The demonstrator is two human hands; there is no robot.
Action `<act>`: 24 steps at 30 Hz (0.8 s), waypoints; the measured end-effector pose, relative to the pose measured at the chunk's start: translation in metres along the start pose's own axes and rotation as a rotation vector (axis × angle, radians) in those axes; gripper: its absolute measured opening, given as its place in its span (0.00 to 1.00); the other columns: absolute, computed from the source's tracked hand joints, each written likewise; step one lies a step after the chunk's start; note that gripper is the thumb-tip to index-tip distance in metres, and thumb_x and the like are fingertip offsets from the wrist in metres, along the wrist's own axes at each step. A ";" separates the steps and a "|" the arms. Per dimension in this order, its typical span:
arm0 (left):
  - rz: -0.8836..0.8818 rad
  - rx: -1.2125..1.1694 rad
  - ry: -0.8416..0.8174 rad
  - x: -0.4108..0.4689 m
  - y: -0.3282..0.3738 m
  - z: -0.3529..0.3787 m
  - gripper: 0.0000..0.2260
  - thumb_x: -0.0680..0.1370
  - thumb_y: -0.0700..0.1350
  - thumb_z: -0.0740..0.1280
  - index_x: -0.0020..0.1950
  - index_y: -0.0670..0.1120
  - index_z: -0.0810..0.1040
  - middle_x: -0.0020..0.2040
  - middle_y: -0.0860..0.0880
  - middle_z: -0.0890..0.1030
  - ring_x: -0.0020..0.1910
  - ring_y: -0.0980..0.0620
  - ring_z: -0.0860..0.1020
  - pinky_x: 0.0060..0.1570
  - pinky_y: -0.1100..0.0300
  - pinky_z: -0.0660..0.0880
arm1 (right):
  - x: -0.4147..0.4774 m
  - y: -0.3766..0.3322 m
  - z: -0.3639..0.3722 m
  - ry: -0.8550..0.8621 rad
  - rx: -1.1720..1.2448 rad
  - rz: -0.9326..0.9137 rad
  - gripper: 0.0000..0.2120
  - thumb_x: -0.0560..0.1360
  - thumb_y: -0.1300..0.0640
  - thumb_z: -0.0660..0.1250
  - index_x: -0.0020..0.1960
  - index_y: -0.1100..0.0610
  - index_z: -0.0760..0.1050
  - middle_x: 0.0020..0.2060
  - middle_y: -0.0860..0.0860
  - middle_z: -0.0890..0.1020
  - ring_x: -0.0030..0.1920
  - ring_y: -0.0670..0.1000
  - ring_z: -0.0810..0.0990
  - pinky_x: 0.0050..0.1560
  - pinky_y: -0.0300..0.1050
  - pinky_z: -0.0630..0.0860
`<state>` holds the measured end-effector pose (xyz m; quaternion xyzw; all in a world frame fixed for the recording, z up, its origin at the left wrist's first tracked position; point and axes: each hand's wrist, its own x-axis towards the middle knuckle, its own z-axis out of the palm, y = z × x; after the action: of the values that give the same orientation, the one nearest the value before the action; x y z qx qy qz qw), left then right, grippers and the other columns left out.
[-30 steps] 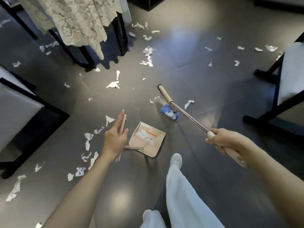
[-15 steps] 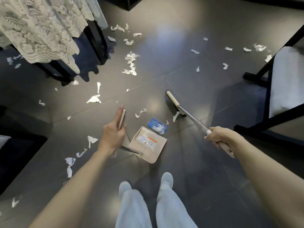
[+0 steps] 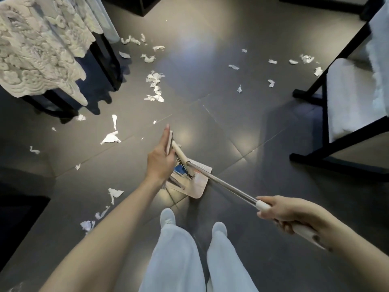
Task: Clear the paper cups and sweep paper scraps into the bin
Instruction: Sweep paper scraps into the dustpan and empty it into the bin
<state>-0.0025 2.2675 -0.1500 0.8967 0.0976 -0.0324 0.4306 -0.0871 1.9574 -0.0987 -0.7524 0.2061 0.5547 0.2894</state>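
left hand [image 3: 161, 159] holds dustpan [image 3: 196, 185] by its handle; right hand [image 3: 288, 216] grips broom [image 3: 221, 182], bristles at pan mouth. scraps [image 3: 154, 85] scattered on floor [image 3: 210, 49]. suggest: pan lip flat down, short strokes.

The broom [image 3: 221, 183] reaches into the dustpan [image 3: 196, 186]; scraps [image 3: 111, 138] lie left, chair [image 3: 353, 98] right.

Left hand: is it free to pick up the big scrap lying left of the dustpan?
Likely not: the left hand holds the dustpan handle, and the scrap lies on the floor, unobstructed but apart from it.
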 end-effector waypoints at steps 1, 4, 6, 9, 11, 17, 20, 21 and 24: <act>-0.004 0.003 0.001 0.001 -0.006 -0.009 0.32 0.78 0.40 0.63 0.76 0.62 0.56 0.59 0.42 0.80 0.49 0.42 0.79 0.47 0.59 0.71 | -0.005 -0.006 0.004 0.011 0.009 -0.005 0.13 0.77 0.55 0.63 0.58 0.40 0.69 0.26 0.50 0.71 0.20 0.46 0.68 0.23 0.37 0.69; 0.001 -0.004 -0.013 0.003 -0.024 -0.039 0.32 0.79 0.40 0.63 0.77 0.62 0.55 0.60 0.40 0.79 0.42 0.46 0.78 0.47 0.56 0.74 | -0.011 -0.031 0.013 0.069 -0.019 -0.034 0.15 0.76 0.55 0.63 0.59 0.40 0.68 0.27 0.50 0.72 0.21 0.46 0.69 0.23 0.38 0.70; 0.016 -0.009 -0.014 0.003 -0.035 -0.058 0.32 0.79 0.39 0.63 0.77 0.60 0.54 0.63 0.40 0.78 0.46 0.41 0.79 0.51 0.53 0.75 | -0.008 -0.054 0.015 0.115 -0.047 -0.049 0.16 0.76 0.56 0.64 0.62 0.43 0.69 0.28 0.51 0.72 0.20 0.46 0.69 0.23 0.38 0.70; 0.022 -0.020 0.011 0.003 -0.054 -0.083 0.32 0.79 0.38 0.64 0.77 0.59 0.56 0.65 0.41 0.77 0.53 0.40 0.77 0.51 0.60 0.73 | 0.002 -0.092 0.017 0.169 -0.074 -0.079 0.16 0.77 0.57 0.64 0.63 0.47 0.70 0.26 0.52 0.72 0.18 0.47 0.68 0.22 0.37 0.69; 0.029 -0.019 0.023 0.004 -0.068 -0.098 0.32 0.79 0.38 0.64 0.77 0.60 0.56 0.67 0.45 0.76 0.51 0.48 0.75 0.45 0.70 0.70 | 0.014 -0.120 0.018 0.195 -0.100 -0.099 0.15 0.77 0.57 0.64 0.63 0.49 0.70 0.24 0.51 0.72 0.17 0.47 0.68 0.22 0.37 0.69; -0.023 0.031 -0.018 0.024 -0.103 -0.135 0.33 0.79 0.39 0.64 0.74 0.65 0.54 0.60 0.44 0.80 0.47 0.45 0.80 0.50 0.58 0.75 | 0.050 -0.200 0.041 0.255 -0.294 -0.091 0.11 0.78 0.59 0.59 0.59 0.57 0.70 0.32 0.54 0.76 0.24 0.50 0.73 0.26 0.40 0.73; 0.009 0.061 -0.008 0.048 -0.109 -0.145 0.32 0.78 0.38 0.65 0.76 0.61 0.58 0.59 0.46 0.81 0.45 0.46 0.79 0.43 0.77 0.67 | 0.061 -0.218 0.063 0.188 -0.325 -0.043 0.12 0.78 0.60 0.58 0.61 0.59 0.69 0.34 0.54 0.76 0.25 0.50 0.72 0.26 0.40 0.71; 0.011 0.068 -0.009 0.056 -0.107 -0.145 0.32 0.78 0.38 0.65 0.76 0.60 0.59 0.62 0.46 0.80 0.50 0.45 0.80 0.45 0.77 0.66 | 0.062 -0.218 0.067 0.138 -0.295 -0.025 0.12 0.78 0.60 0.59 0.60 0.59 0.70 0.33 0.54 0.75 0.24 0.49 0.71 0.25 0.39 0.70; 0.048 0.046 -0.073 0.077 -0.095 -0.137 0.31 0.78 0.38 0.66 0.77 0.57 0.59 0.67 0.45 0.76 0.61 0.45 0.76 0.55 0.68 0.67 | 0.058 -0.203 0.067 -0.044 -0.110 0.029 0.10 0.79 0.60 0.60 0.60 0.60 0.71 0.27 0.52 0.70 0.20 0.46 0.66 0.21 0.36 0.66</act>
<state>0.0504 2.4434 -0.1480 0.9066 0.0593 -0.0571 0.4139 0.0106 2.1543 -0.1260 -0.7517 0.1797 0.5858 0.2439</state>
